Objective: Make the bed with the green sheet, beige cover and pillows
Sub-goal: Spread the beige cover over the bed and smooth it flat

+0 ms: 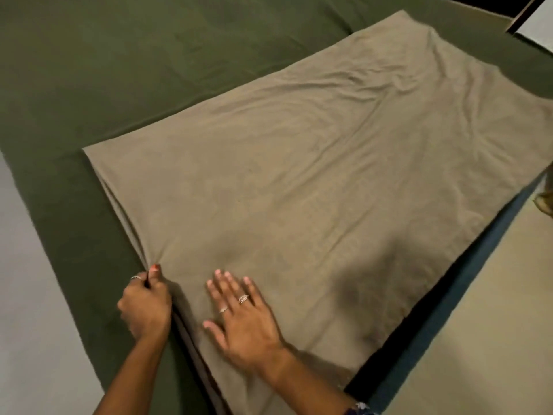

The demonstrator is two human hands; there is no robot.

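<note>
The green sheet [134, 70] is spread over the bed. On it lies the beige cover [314, 163], folded into a long layered strip running from near me to the far right. My left hand [145, 307] pinches the cover's left folded edge between thumb and fingers. My right hand [239, 316] rests flat on the cover beside it, fingers straight and spread. No pillows are in view.
Grey floor [27, 295] lies to the left of the bed and beige floor [478, 339] to the right. A dark blue bed edge [449, 301] runs along the right side. A white panel with a dark frame [535, 22] stands at the top right.
</note>
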